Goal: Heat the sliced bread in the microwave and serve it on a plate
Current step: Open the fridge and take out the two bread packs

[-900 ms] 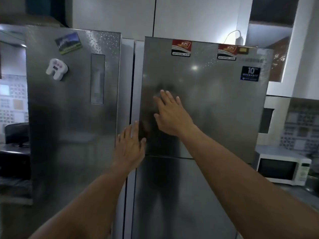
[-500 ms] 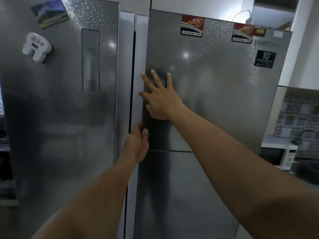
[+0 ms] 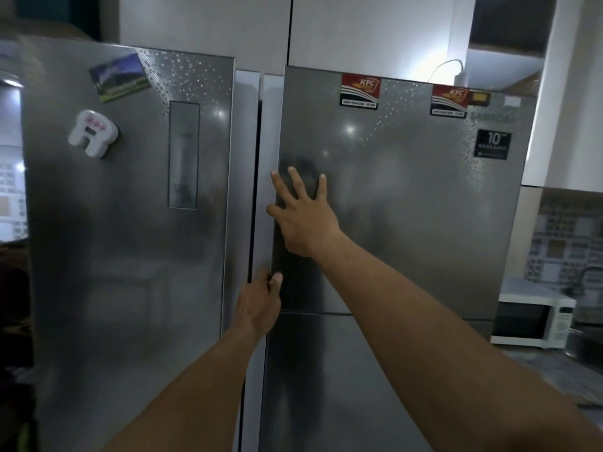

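Two steel fridges stand side by side in front of me. My right hand (image 3: 305,220) lies flat with spread fingers on the upper door (image 3: 408,207) of the right fridge, near its left edge. My left hand (image 3: 261,305) curls its fingers around that door's left edge, just above the seam with the lower door (image 3: 359,386). A white microwave (image 3: 532,321) with its door shut sits on the counter at the right. No bread or plate is in sight.
The left fridge (image 3: 130,256) carries a white timer magnet (image 3: 93,133) and a picture magnet (image 3: 119,78). White cabinets (image 3: 359,31) hang above. A grey counter (image 3: 554,370) runs off to the right below a tiled wall (image 3: 567,236).
My left hand went from flat beside the door to gripping its left edge. My right hand slid left across the upper door. The view swung, bringing the microwave back fully into sight.
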{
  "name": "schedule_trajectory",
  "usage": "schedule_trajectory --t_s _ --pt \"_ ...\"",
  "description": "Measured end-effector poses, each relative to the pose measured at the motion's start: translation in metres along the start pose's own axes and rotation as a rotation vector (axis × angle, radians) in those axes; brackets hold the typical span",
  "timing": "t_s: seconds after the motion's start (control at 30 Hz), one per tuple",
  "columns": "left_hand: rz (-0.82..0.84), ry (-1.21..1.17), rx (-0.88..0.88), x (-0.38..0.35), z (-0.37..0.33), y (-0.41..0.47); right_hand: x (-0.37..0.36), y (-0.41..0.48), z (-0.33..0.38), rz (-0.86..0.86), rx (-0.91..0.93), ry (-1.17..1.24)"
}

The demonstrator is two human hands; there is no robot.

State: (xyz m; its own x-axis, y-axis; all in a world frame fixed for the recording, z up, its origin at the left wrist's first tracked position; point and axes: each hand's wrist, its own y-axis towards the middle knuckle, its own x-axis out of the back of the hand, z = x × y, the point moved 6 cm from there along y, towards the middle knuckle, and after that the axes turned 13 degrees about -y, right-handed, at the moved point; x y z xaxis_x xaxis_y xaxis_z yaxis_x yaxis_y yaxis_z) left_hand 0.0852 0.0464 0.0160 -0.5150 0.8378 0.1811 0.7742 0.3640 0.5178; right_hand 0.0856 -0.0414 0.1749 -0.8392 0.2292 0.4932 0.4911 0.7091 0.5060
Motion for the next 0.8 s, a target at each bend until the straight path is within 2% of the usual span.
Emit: schedule_trajectory --t_s 0.33,0.53,0.7,0.8 --pt "-0.026 0.075 -0.004 0.006 -0.034 -0.043 0.027 -0.041 -0.013 -0.057 0.048 0.045" --pt "-0.079 0.306 -0.056 0.009 -0.069 -0.092 0.053 -0.086 -0.021 -0.059 0.037 0.142" --pt "-0.027 0.579 -0.178 0.005 -0.105 -0.141 0.085 -0.138 -0.039 -0.061 0.044 0.228" --pt "-0.068 0.682 -0.263 0.007 -0.121 -0.172 0.096 -0.164 -0.045 -0.038 0.032 0.217"
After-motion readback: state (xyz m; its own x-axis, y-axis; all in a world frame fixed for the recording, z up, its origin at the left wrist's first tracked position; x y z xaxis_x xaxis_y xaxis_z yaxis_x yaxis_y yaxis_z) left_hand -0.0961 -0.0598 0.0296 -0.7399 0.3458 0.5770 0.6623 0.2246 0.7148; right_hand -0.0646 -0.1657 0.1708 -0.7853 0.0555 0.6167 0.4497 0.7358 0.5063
